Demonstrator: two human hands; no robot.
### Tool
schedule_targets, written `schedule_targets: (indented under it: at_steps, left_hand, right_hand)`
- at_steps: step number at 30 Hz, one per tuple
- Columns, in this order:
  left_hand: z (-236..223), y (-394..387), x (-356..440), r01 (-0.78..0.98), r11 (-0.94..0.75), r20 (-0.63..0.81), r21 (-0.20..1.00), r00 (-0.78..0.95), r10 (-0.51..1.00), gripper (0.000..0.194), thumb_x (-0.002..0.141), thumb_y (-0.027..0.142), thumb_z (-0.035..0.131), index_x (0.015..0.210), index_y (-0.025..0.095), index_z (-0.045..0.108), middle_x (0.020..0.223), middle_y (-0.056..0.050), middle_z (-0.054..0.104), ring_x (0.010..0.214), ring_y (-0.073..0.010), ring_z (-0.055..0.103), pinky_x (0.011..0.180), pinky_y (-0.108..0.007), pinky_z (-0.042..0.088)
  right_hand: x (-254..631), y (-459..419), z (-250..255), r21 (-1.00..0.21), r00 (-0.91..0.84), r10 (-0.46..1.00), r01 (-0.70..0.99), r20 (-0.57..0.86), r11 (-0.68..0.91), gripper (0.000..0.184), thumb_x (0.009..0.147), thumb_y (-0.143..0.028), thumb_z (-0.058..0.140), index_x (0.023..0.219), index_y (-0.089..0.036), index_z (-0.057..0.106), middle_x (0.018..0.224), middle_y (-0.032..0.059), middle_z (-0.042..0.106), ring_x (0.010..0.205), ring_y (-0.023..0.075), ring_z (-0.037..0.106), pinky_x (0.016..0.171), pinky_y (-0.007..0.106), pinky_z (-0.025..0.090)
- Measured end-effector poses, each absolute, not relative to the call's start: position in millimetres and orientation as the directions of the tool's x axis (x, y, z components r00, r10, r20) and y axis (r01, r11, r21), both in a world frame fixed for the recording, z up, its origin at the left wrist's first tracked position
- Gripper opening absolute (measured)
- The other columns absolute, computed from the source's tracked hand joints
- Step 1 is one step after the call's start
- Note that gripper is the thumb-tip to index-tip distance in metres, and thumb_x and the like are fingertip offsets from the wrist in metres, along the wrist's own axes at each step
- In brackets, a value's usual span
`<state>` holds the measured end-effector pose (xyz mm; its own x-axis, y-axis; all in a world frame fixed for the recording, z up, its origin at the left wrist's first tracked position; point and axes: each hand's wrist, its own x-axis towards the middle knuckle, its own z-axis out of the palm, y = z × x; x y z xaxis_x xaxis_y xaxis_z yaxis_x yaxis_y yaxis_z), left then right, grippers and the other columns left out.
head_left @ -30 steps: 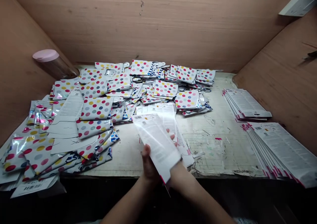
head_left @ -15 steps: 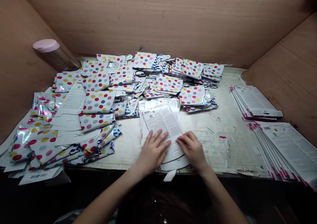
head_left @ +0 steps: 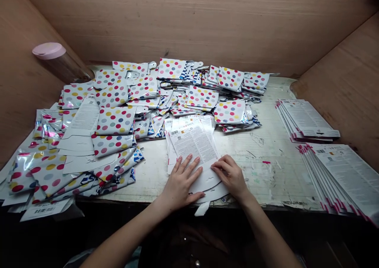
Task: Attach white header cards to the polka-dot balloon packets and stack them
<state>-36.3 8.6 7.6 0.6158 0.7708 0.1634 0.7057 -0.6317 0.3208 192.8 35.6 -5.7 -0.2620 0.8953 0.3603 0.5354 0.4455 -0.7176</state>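
A white printed card (head_left: 194,141) lies on top of a small pile of like cards at the table's front middle. My left hand (head_left: 181,183) rests flat on its lower part, fingers spread. My right hand (head_left: 231,176) sits at the card's lower right edge, fingers curled and pressing on it. A large heap of polka-dot foil packs (head_left: 115,120) spreads over the left and back of the table, close behind the cards.
Two fanned stacks of white printed cards (head_left: 308,120) (head_left: 340,177) lie at the right. A jar with a pink lid (head_left: 56,60) stands at the back left. Brown board walls (head_left: 207,23) enclose the worn tabletop (head_left: 266,169).
A second ago both hands held a card up above the table edge. It now lies flat on the pile with both hands pressing on it. Since half a second ago little has moved.
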Motion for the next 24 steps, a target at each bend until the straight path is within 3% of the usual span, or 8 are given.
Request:
schedule_targets:
  at_steps: [5, 10, 15, 20, 22, 24]
  left_hand:
    - [6.7, 8.2, -36.0, 0.713, -0.634, 0.165, 0.3, 0.616, 0.77, 0.069, 0.084, 0.059, 0.054, 0.138, 0.018, 0.048, 0.155, -0.011, 0.032, 0.145, -0.0354, 0.017, 0.116, -0.06, 0.015]
    - [5.8, 8.4, -36.1, 0.713, -0.636, 0.164, 0.295, 0.618, 0.769, 0.069, 0.083, 0.058, 0.056, 0.139, 0.017, 0.047, 0.155, -0.012, 0.032, 0.145, -0.0357, 0.017, 0.116, -0.06, 0.014]
    - [6.2, 8.4, -35.6, 0.702, -0.641, 0.194, 0.311, 0.614, 0.765, 0.069, 0.083, 0.056, 0.057, 0.138, 0.017, 0.048, 0.153, -0.013, 0.035, 0.145, -0.0362, 0.02, 0.115, -0.06, 0.015]
    - [7.4, 9.1, -35.5, 0.705, -0.628, 0.182, 0.329, 0.606, 0.775, 0.079, 0.082, 0.056, 0.057, 0.145, 0.013, 0.036, 0.153, -0.014, 0.036, 0.145, -0.0344, 0.02, 0.116, -0.059, 0.015]
    - [8.8, 9.6, -36.7, 0.703, -0.631, 0.185, 0.328, 0.607, 0.773, 0.082, 0.083, 0.057, 0.057, 0.146, 0.011, 0.033, 0.152, -0.015, 0.036, 0.145, -0.0347, 0.021, 0.116, -0.06, 0.017]
    - [10.6, 9.6, -39.3, 0.68, -0.663, 0.215, 0.315, 0.629, 0.747, 0.079, 0.084, 0.056, 0.057, 0.144, 0.009, 0.036, 0.15, -0.017, 0.04, 0.144, -0.0368, 0.023, 0.114, -0.062, 0.02]
  right_hand:
    - [192.0, 34.7, -5.1, -0.75, -0.234, 0.907, 0.51, 0.35, 0.421, 0.008, 0.091, -0.021, 0.057, 0.096, -0.023, 0.064, 0.086, 0.0038, 0.052, 0.079, 0.0175, 0.054, 0.071, 0.033, 0.048]
    - [190.7, 36.8, -0.9, -0.691, -0.271, 0.895, 0.569, 0.355, 0.447, 0.008, 0.091, -0.021, 0.057, 0.087, -0.021, 0.063, 0.082, 0.0027, 0.052, 0.08, 0.0182, 0.054, 0.074, 0.034, 0.043]
    - [185.6, 45.2, -0.8, -0.516, -0.358, 0.859, 0.69, 0.367, 0.508, 0.013, 0.094, -0.02, 0.052, 0.083, -0.018, 0.058, 0.081, 0.003, 0.056, 0.08, 0.0185, 0.053, 0.075, 0.035, 0.036]
    - [177.8, 28.8, -4.4, -0.389, -0.408, 0.835, 0.748, 0.369, 0.538, 0.019, 0.098, -0.02, 0.044, 0.082, -0.017, 0.055, 0.081, 0.0046, 0.057, 0.08, 0.0189, 0.052, 0.078, 0.036, 0.032]
    - [183.2, 5.5, 2.5, -0.354, -0.501, 0.813, 0.733, 0.297, 0.581, 0.017, 0.096, -0.016, 0.043, 0.083, -0.017, 0.055, 0.081, 0.0049, 0.057, 0.08, 0.0193, 0.053, 0.079, 0.037, 0.033]
    - [196.7, -19.4, 17.8, -0.345, -0.626, 0.769, 0.698, 0.133, 0.627, 0.016, 0.092, -0.01, 0.045, 0.083, -0.018, 0.056, 0.083, 0.0051, 0.059, 0.078, 0.0193, 0.054, 0.077, 0.035, 0.036]
